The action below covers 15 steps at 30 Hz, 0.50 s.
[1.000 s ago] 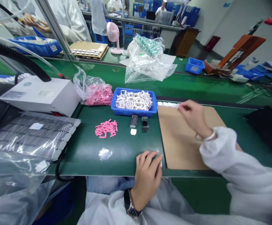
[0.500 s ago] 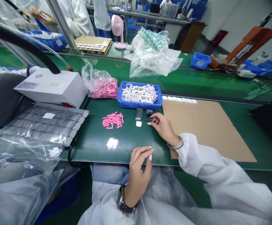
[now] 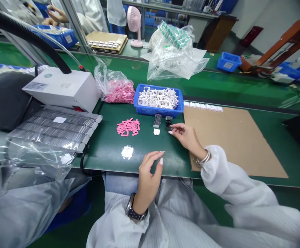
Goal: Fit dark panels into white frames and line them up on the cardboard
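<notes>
On the green table [image 3: 107, 151], worker's right: big cardboard sheet [image 3: 229, 141]. Blue bin [image 3: 158, 111] just left of its far corner, full of white frames [image 3: 158, 98]. Left hand [image 3: 149, 174] above the near table edge, thumb and fingers well apart, nothing seen in it. Right hand [image 3: 187, 137]: thumb and fingertips almost together at the near end of a dark stack [image 3: 168, 120]; can't tell from here if they've got hold of any of it. Row of white parts [image 3: 204, 106] along the sheet's far edge. Pink strips [image 3: 128, 127] piled left of both hands. Dark stack's just in front of the bin, grey stack [image 3: 157, 120] beside it. Single white square [image 3: 156, 131] just in front of that.
</notes>
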{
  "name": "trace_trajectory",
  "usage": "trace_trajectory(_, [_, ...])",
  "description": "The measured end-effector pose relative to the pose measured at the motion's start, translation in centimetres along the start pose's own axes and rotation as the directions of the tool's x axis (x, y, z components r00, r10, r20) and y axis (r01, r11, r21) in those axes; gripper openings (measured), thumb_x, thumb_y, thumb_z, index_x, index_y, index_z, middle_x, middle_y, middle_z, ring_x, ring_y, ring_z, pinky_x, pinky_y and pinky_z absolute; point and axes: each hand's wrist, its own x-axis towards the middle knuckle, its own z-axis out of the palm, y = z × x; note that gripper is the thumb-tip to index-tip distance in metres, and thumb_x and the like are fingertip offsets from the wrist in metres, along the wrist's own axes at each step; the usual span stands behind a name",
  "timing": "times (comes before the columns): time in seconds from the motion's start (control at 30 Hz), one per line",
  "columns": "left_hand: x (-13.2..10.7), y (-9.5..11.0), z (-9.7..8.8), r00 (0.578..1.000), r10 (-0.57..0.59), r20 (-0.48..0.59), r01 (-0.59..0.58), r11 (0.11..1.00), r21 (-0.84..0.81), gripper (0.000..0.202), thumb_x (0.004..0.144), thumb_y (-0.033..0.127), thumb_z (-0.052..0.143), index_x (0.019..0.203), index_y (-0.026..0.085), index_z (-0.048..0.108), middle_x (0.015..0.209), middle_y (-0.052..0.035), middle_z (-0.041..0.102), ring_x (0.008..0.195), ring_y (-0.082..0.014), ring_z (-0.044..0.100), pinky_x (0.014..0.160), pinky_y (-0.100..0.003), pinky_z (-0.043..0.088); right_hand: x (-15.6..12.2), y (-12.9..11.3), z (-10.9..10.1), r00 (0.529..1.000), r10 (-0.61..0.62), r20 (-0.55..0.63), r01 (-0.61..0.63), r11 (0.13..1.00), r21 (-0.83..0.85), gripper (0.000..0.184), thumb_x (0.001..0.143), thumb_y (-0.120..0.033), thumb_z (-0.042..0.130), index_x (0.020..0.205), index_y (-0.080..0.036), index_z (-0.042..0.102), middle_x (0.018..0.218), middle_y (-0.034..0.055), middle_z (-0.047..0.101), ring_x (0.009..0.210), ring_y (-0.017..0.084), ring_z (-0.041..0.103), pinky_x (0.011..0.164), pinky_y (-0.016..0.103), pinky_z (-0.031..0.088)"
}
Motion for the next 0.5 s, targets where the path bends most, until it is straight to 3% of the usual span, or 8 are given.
trace_trajectory(0.17, [0.7,-0.5,0.2,0.995,-0.064,-0.072,0.062,0.997,-0.038,0.030,0.089,0.019,0.052,0.117,0.022,0.063,0.116,-0.0074,0.062,0.106,-0.0160,0.056,0.088,-0.030,0.045,-1.6,-1.4,0.1,0.991,0.124,0.052,-0.130,0.984,0.119,0.041,0.053,-0.045,0.082,0.077,-0.015,0.068,0.072,0.0046,0.065,0.065,0.014,0.058,0.067,0.032,0.051])
trace_trajectory(0.3, [1.5,-0.4,-0.1,0.997,0.015,-0.076,-0.020,0.997,-0.070,0.054,0.081,0.020,0.066,0.133,0.027,0.051,0.118,-0.0072,0.058,0.098,-0.0146,0.056,0.081,-0.027,0.047,-4.5,-4.2,0.5,0.952,0.221,0.212,-0.267,0.938,0.221,0.042,0.051,-0.042,0.085,0.079,-0.015,0.070,0.070,0.0035,0.068,0.061,0.012,0.061,0.063,0.029,0.054])
trace_trajectory(0.4, [1.5,0.3,-1.1,0.990,0.136,-0.030,-0.138,0.982,-0.128,0.061,0.076,0.019,0.073,0.132,0.030,0.053,0.106,-0.0040,0.061,0.088,-0.0127,0.056,0.076,-0.026,0.048,-6.6,-6.6,0.7,0.884,0.277,0.376,-0.405,0.856,0.322,0.037,0.051,-0.036,0.087,0.076,-0.015,0.071,0.070,0.0029,0.069,0.061,0.011,0.063,0.059,0.024,0.054])
trace_trajectory(0.5, [1.1,1.4,-2.1,0.967,0.250,-0.042,-0.253,0.944,-0.209,0.055,0.074,0.017,0.075,0.125,0.029,0.059,0.095,-0.0016,0.064,0.079,-0.0110,0.057,0.071,-0.024,0.050,-7.9,-8.4,0.7,0.781,0.312,0.540,-0.574,0.700,0.425,0.028,0.055,-0.025,0.088,0.076,-0.016,0.072,0.071,0.0014,0.071,0.063,0.008,0.065,0.060,0.017,0.053])
